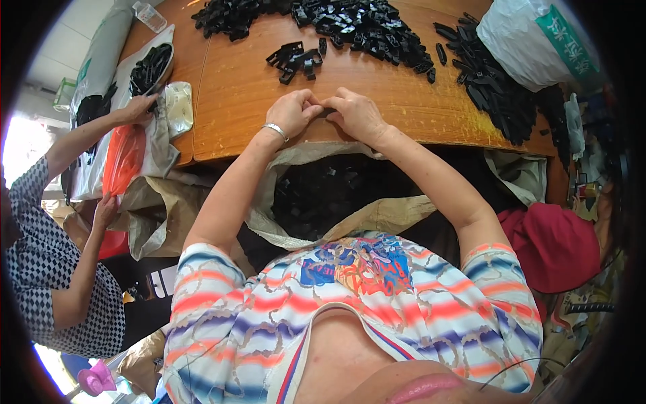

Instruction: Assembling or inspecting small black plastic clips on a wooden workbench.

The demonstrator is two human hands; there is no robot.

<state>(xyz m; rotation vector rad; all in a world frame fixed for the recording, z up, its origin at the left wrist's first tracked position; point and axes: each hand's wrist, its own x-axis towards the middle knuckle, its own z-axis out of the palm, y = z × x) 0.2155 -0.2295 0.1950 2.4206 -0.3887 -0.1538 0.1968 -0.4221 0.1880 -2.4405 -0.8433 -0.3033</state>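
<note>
My left hand and my right hand meet at the table's near edge, fingertips pinched together. Between them is a small black plastic piece, mostly hidden by the fingers. Just beyond my hands lies a small cluster of black plastic parts. A larger heap of similar small black parts spreads behind it. Below my forearms a woven sack gapes at the table's edge, with many black pieces inside.
Long black plastic pieces lie at right beside a white bag with a green band. On the left another person's hand rests near black parts, the other near an orange plastic bag. A clear bottle lies far left.
</note>
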